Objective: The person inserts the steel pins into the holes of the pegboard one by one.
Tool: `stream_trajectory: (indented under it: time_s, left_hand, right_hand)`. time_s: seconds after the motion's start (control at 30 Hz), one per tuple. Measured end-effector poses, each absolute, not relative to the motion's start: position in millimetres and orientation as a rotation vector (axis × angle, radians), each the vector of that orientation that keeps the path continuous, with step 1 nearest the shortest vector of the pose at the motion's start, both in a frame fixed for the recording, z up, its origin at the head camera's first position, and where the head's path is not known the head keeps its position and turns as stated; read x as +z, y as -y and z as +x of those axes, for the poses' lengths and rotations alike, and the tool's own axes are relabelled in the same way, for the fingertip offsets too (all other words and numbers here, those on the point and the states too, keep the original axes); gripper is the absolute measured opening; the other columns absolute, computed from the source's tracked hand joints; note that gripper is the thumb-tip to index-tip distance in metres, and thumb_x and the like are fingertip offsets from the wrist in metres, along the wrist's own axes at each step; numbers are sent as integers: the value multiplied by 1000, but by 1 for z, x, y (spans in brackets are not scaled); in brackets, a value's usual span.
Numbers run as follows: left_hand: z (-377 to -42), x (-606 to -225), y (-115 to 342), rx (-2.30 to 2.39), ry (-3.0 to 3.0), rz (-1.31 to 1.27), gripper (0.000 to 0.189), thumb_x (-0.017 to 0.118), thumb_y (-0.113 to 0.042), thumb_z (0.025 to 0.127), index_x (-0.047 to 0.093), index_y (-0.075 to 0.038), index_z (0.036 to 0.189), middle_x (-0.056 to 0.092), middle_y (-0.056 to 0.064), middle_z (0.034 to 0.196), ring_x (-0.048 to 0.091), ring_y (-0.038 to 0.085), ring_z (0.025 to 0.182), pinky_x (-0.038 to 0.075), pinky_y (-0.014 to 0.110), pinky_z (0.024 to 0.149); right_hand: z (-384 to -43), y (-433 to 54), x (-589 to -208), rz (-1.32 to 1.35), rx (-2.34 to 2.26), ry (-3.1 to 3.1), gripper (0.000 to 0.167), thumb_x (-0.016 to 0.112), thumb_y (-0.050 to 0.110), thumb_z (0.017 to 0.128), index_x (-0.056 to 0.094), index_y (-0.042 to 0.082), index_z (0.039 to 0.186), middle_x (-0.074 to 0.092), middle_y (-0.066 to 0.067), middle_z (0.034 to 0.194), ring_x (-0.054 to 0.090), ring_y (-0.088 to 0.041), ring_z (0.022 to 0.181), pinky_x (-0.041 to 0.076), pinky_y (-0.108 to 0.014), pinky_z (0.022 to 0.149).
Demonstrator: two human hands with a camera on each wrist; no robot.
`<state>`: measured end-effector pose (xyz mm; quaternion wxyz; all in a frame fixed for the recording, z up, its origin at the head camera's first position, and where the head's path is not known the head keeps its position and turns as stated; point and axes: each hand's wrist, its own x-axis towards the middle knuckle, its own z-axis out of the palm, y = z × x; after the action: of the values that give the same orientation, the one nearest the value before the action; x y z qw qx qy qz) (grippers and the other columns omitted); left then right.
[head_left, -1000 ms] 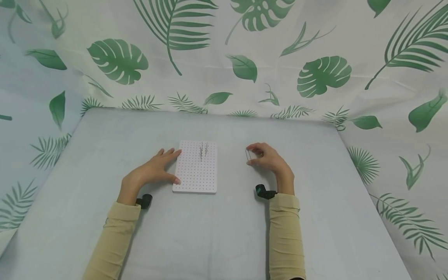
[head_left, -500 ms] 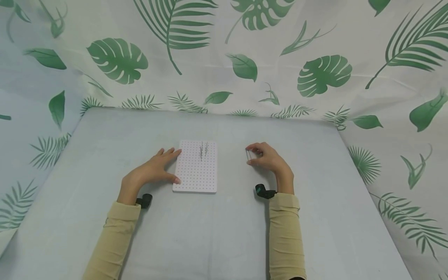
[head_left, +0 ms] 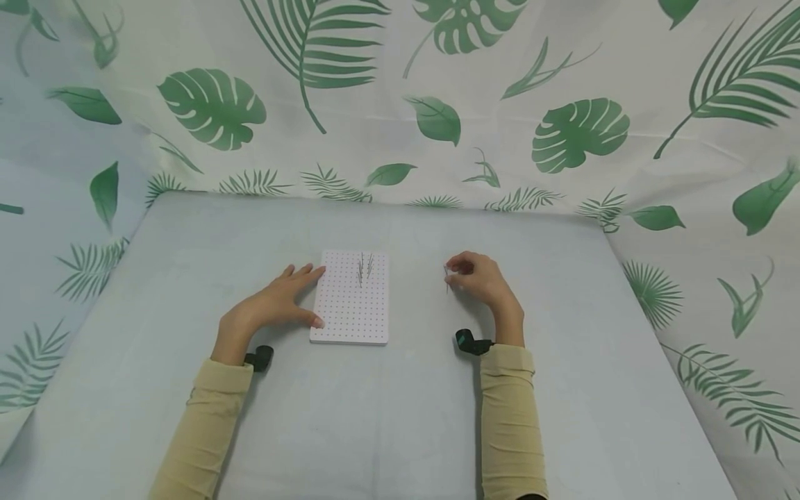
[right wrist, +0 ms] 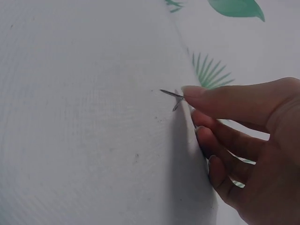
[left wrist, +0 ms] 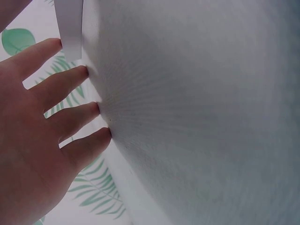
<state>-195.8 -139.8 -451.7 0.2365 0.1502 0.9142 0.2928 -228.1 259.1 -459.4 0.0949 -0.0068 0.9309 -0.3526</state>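
A white pegboard (head_left: 351,312) with rows of small holes lies flat on the table. Several thin dark metal pins (head_left: 360,272) stand in its upper part. At the board's left edge my left hand (head_left: 275,304) rests with fingers spread, thumb and forefinger touching it. The left wrist view catches the fingers near straight and a piece of the board's side (left wrist: 70,33). Right of the board, my right hand (head_left: 478,278) pinches thin metal pins (right wrist: 171,93) between thumb and fingertips, just above the table. Two pin ends show crossing in the right wrist view; their other ends are hidden.
The pale table covering (head_left: 412,417) runs back to a white curtain (head_left: 375,146) printed with green leaves, which also rises at both sides. Small dark wrist cameras (head_left: 471,342) sit at both cuffs.
The right thumb and fingertips have come closer together. The pins, earlier spanning between them as two separate lines, have turned, and one end now points below the thumb. The left hand stays put.
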Motion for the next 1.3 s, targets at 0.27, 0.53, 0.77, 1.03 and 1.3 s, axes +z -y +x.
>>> stream_trajectory:
  time_s: [0.27, 0.53, 0.77, 1.03, 1.3]
  left_hand:
    - [-196, -452, 139, 802, -2504, 418, 107, 86, -38, 82, 23, -13, 165, 11, 19, 172, -3, 48, 158, 8, 71, 123]
    - [-195, -449, 138, 795, -2505, 413, 107, 86, -38, 82, 24, -12, 165, 12, 20, 172, -2, 49, 157, 9, 72, 122]
    - [-194, -448, 138, 783, -2508, 412, 107, 86, -38, 82, 23, -12, 165, 12, 21, 172, -2, 50, 157, 9, 72, 122]
    - [-194, -448, 138, 788, -2512, 408, 107, 86, -38, 82, 24, -12, 165, 12, 20, 172, -2, 49, 157, 10, 71, 123]
    - [-194, -448, 137, 784, -2510, 401, 107, 86, -37, 82, 24, -12, 165, 12, 20, 172, -2, 49, 158, 9, 71, 123]
  right_hand:
    - [-228, -261, -461, 4, -1095, -2763, 32, 76, 18, 92, 70, 4, 121, 68, -15, 113, 62, -29, 105, 51, -41, 90]
    - [-228, -267, -460, -78, -1091, -2646, 54, 84, 16, 83, 64, 7, 133, 61, -14, 131, 55, -32, 123, 43, -50, 111]
    - [-229, -266, -460, -99, -1076, -2642, 53, 82, 14, 85, 64, 6, 133, 60, -16, 132, 53, -32, 123, 43, -50, 110]
    - [-229, -267, -461, -90, -1076, -2668, 48, 81, 15, 86, 65, 5, 130, 62, -16, 128, 55, -32, 122, 44, -50, 109]
    - [-229, -264, -462, -21, -1104, -2730, 33, 76, 14, 92, 67, 4, 122, 67, -15, 118, 61, -30, 110, 51, -43, 94]
